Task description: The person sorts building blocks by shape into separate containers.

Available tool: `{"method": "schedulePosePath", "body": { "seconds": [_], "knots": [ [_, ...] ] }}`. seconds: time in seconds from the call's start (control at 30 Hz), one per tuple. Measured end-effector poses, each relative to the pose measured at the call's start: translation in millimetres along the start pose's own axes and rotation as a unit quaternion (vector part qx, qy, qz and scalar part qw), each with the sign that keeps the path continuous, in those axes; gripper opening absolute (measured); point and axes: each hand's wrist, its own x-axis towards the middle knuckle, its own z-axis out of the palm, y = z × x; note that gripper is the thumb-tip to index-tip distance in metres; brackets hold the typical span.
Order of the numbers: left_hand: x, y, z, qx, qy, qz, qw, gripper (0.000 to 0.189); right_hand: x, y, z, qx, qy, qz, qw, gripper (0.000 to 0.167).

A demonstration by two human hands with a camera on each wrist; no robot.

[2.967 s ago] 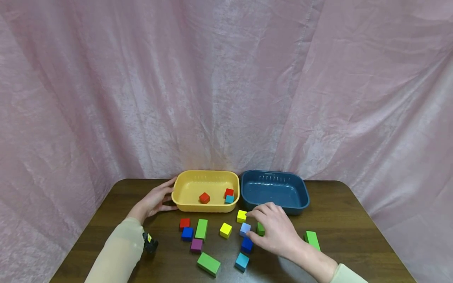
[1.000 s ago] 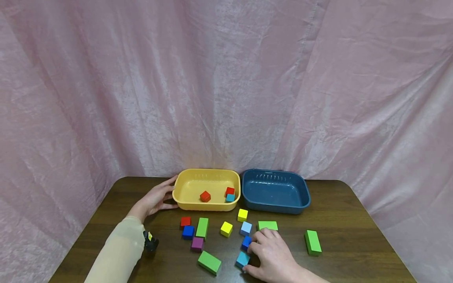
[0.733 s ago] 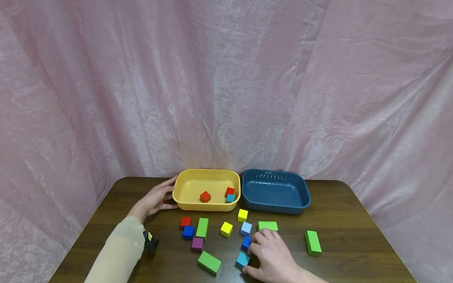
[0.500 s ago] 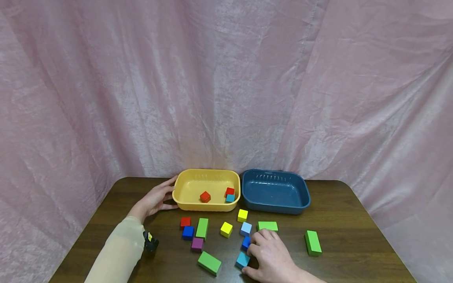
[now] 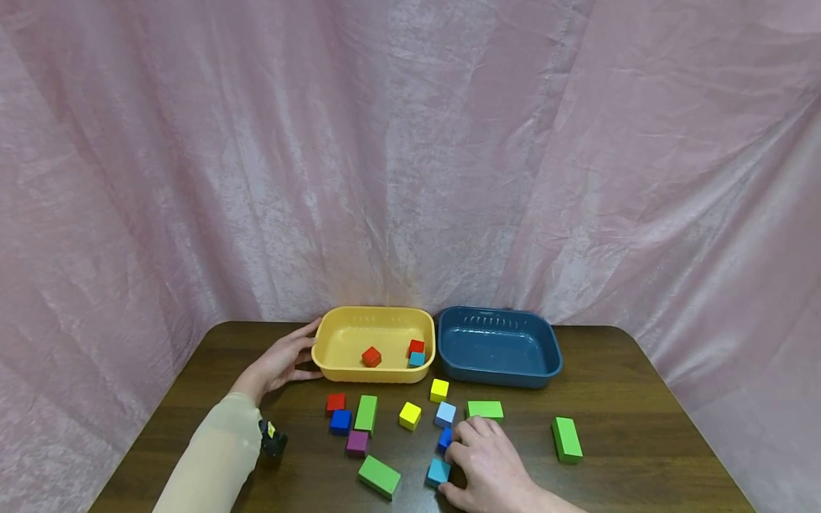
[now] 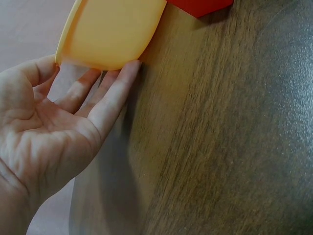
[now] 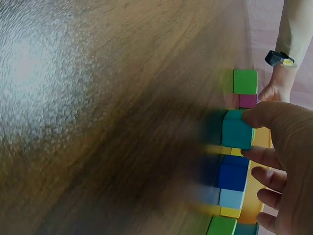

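My left hand rests against the left end of the yellow bin, its fingers nearly straight. In the left wrist view, the thumb touches the rim and the fingertips touch the wall. Two red cubes and a teal cube lie inside that bin. My right hand pinches another teal cube on the table between thumb and index finger. In the right wrist view, the dark blue cube sits beside the pinched one, near the other fingers. A light blue cube lies beyond it.
A dark blue bin stands right of the yellow one. Scattered on the table are yellow cubes, green blocks, a red cube, a blue cube and a purple cube. Pink curtain hangs behind.
My right hand has moved from over the light blue cube toward the near edge, down to the teal cube. That cube has shifted very slightly just now. The left hand stays put.
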Motion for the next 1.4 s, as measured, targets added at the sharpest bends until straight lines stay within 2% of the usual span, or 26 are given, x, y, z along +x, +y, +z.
{"method": "schedulePosePath", "body": {
  "seconds": [0.7, 1.0, 1.4],
  "knots": [
    [-0.2, -1.3, -0.2, -0.001, -0.003, 0.004, 1.0000, 0.063, 0.0, -1.8, 2.2, -0.002, 0.020, -0.013, 0.9997, 0.028],
    [0.1, -2.2, -0.8, -0.003, -0.002, 0.001, 1.0000, 0.063, 0.0, -2.7, -2.4, 0.022, -0.001, 0.002, 0.9998, 0.027],
    [0.4, -0.7, -0.3, -0.001, 0.003, -0.003, 1.0000, 0.063, 3.4, -0.5, -5.2, 0.021, 0.070, -0.015, 0.9972, 0.025]
  ]
}}
